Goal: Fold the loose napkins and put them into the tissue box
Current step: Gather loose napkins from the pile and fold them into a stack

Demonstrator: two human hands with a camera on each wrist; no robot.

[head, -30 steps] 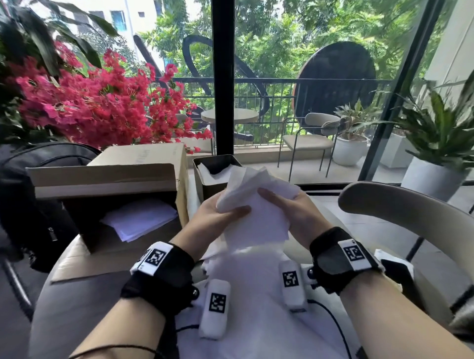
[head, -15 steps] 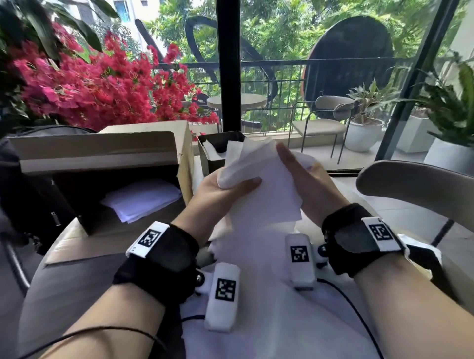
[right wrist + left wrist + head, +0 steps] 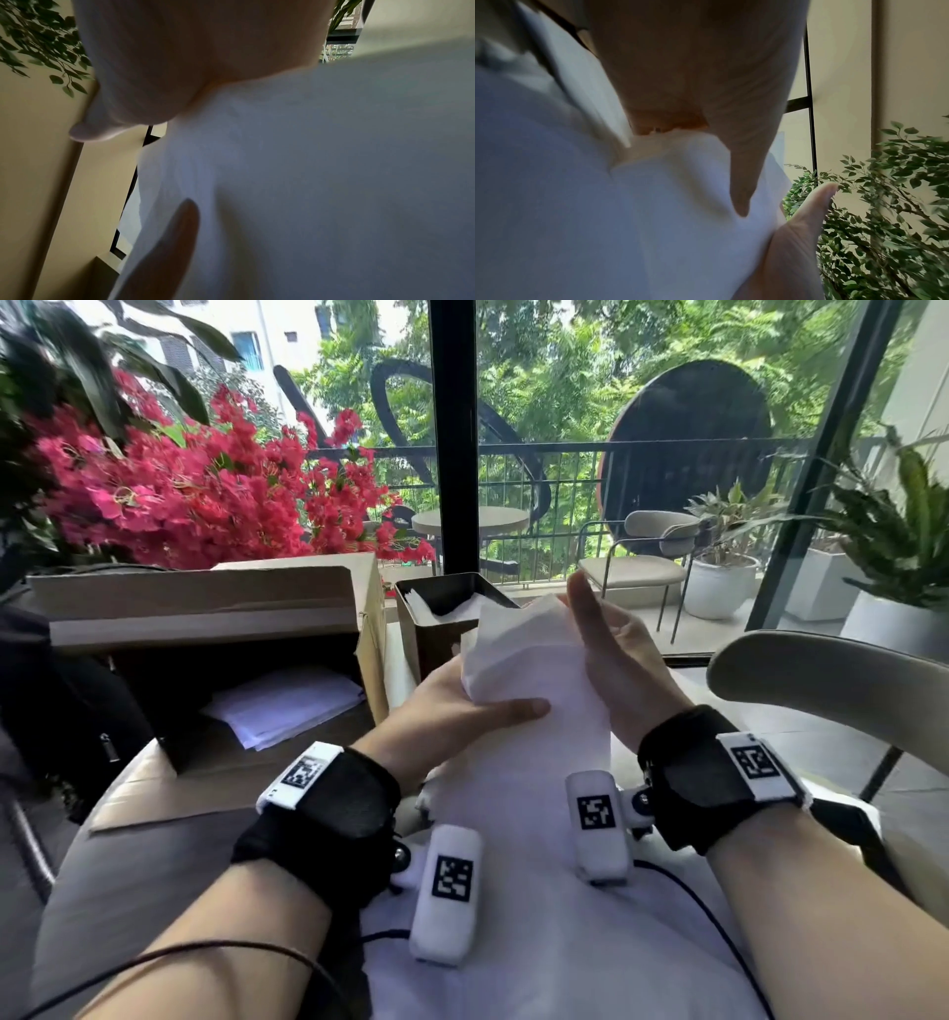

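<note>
I hold a white napkin upright just in front of the dark metal tissue box, which has white napkins inside. My left hand grips the napkin's lower left, thumb laid across its near face and fingers behind. My right hand stands flat against the napkin's right edge, fingers straight and pointing up. In the left wrist view the thumb presses into the napkin. The right wrist view shows the napkin against the palm with the thumb resting on it.
An open cardboard box lies on its side at the left with a stack of white napkins in it. More white paper lies under my hands on the round table. A chair back curves at the right.
Both hands have carried the napkin up and forward toward the tissue box. My right hand has shifted from gripping its top to standing flat along its right edge.
</note>
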